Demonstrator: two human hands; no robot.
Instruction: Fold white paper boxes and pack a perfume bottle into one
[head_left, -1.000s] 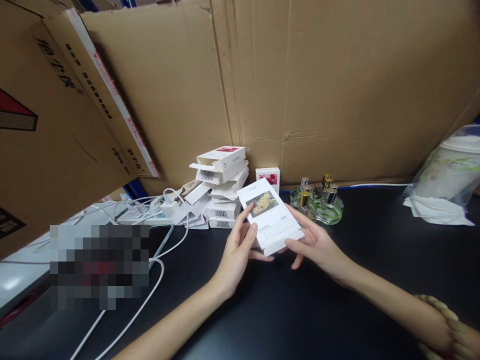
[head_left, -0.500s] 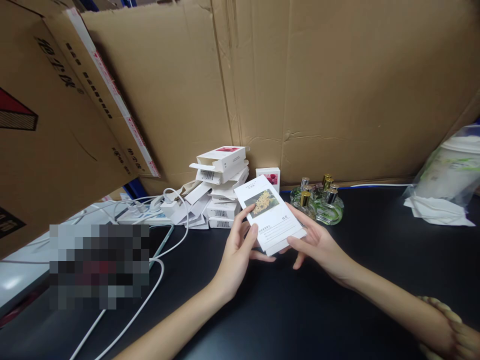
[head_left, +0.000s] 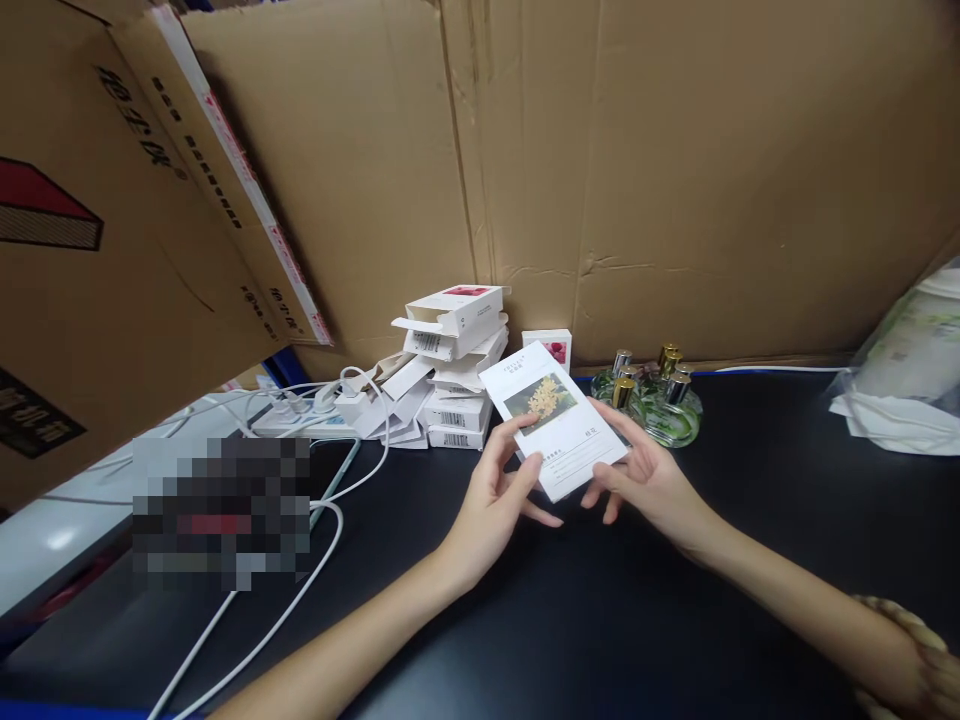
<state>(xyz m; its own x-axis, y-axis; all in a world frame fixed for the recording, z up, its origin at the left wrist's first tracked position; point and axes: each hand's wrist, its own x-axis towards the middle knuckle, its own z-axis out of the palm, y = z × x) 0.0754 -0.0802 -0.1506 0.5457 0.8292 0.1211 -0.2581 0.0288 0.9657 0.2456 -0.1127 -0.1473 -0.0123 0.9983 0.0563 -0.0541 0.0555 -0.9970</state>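
Note:
Between my hands, tilted above the black table (head_left: 480, 630), is a white carton (head_left: 581, 450) with a yellow flower picture and printed text on its face. My left hand (head_left: 495, 500) grips its left edge, thumb near the lower corner and a finger over the picture. On the other side, my right hand (head_left: 649, 485) holds the right edge and lower right corner, its thumb on the face. The carton's underside is hidden. Just behind it stands a smaller-looking white box (head_left: 556, 346) with a red picture.
White cartons (head_left: 457, 412), some with open flaps, are stacked left of centre. Glass perfume bottles (head_left: 667, 412) with gold and silver tops stand right. White cables (head_left: 330, 540) loop across the left side. Cardboard (head_left: 675, 180) walls the back; a bagged cup (head_left: 911, 345) sits far right.
A strip that stuck out at the carton's lower right end no longer shows; that end looks flush. My right thumb has shifted at that corner. The whole view has moved slightly.

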